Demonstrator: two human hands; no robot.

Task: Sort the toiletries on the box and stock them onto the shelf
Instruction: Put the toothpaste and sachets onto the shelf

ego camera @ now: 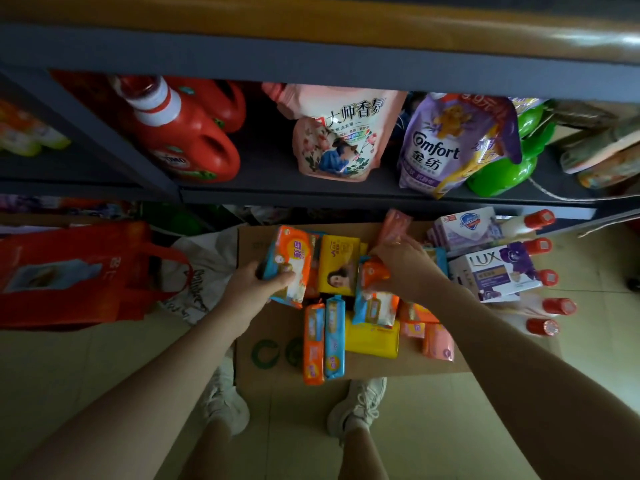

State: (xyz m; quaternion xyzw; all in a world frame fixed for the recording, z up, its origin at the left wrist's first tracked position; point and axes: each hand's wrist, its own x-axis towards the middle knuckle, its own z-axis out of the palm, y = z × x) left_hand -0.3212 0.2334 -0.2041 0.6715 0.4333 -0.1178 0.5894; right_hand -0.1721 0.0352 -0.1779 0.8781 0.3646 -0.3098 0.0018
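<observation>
While glossy, both hands (249, 282) grip rectangular packs (289, 265).

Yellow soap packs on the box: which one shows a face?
The upper yellow pack, between the two hands, shows a printed face. The lower yellow pack, nearer the feet, shows plain yellow wrapper.

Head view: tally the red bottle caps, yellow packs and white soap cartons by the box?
Red bottle caps: 5
Yellow packs: 2
Soap cartons, Safeguard and LUX: 2
Total: 9
</observation>
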